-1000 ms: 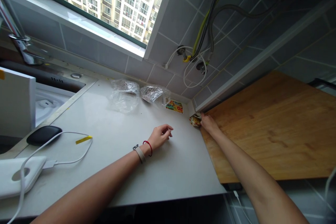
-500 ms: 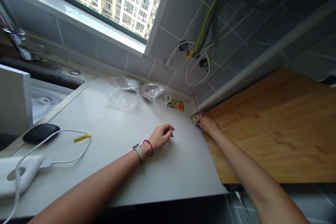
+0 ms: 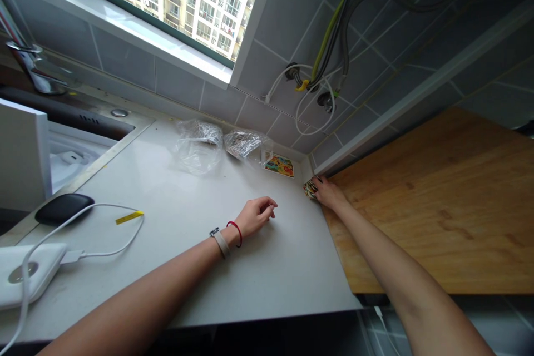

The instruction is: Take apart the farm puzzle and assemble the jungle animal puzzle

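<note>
My left hand (image 3: pixel 255 217) rests over the white countertop (image 3: pixel 200 200), its fingers loosely curled with a gap at the thumb and nothing visible in them. A watch (image 3: pixel 220 241) and a red bracelet (image 3: pixel 237 233) circle that wrist. In the far right corner, my right hand (image 3: pixel 329 191) has its fingers closed on a small stack of patterned cards (image 3: pixel 310 189), partly hidden under the fingers, at the edge of the wooden board (image 3: pixel 425 200). Left of it lies a colourful picture card (image 3: pixel 279 166), partly under clear plastic.
Two crumpled clear plastic wrappers (image 3: pixel 199 150) lie along the back wall. On the left are a black oval case (image 3: pixel 64 208), a white charger (image 3: pixel 31 278) with its cable, and the sink with a faucet (image 3: pixel 37 75). Cables (image 3: pixel 325 50) hang from the tiled wall.
The right fingers have shifted slightly over the patterned cards, which have turned or moved a little. The left hand stays in about the same place.
</note>
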`<state>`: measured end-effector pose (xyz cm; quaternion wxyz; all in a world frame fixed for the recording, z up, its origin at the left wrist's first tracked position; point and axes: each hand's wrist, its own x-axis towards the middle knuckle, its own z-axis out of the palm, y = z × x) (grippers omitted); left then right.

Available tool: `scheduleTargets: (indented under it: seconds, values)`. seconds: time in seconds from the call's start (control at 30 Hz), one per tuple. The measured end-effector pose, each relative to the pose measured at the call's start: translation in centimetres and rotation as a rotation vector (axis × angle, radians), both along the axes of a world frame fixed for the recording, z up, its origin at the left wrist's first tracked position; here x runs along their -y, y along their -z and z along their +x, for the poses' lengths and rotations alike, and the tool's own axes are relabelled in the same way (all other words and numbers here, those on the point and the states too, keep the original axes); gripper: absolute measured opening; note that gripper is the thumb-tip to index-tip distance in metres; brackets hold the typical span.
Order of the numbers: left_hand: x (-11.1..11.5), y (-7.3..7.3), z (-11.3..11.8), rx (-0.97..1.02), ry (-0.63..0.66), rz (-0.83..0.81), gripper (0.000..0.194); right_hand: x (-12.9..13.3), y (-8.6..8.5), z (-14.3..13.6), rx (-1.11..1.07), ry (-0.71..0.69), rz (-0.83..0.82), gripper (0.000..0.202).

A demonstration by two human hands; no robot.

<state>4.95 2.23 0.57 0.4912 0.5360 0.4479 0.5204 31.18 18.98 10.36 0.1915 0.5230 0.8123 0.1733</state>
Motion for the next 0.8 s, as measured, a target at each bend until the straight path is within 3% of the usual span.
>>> scheduleTargets:
  seconds: [0.27,0.4,0.57,0.67,0.8]
  values:
    - [0.0,-0.2,0.0,0.052,-0.005,-0.009,0.022,0.1,-0.5,-0.7,0.022,0.022,0.025,0.040]
    - [0.0,-0.5,-0.2,0.133,-0.003,-0.044,0.020,0.5,-1.7,-0.9,-0.010,0.029,0.086,0.038]
    - [-0.5,-1.0,-0.8,0.296,0.037,-0.133,0.039,2.4,-2.9,-2.3,-0.118,-0.032,0.181,0.042]
    - [-0.5,-1.6,-1.3,0.483,0.113,-0.246,0.056,5.2,-1.4,-4.9,-0.397,-0.246,0.241,0.045]
    - [-0.1,-2.4,-1.9,0.839,0.162,-0.435,0.068,9.8,3.1,-10.2,-0.728,-0.493,0.290,0.052]
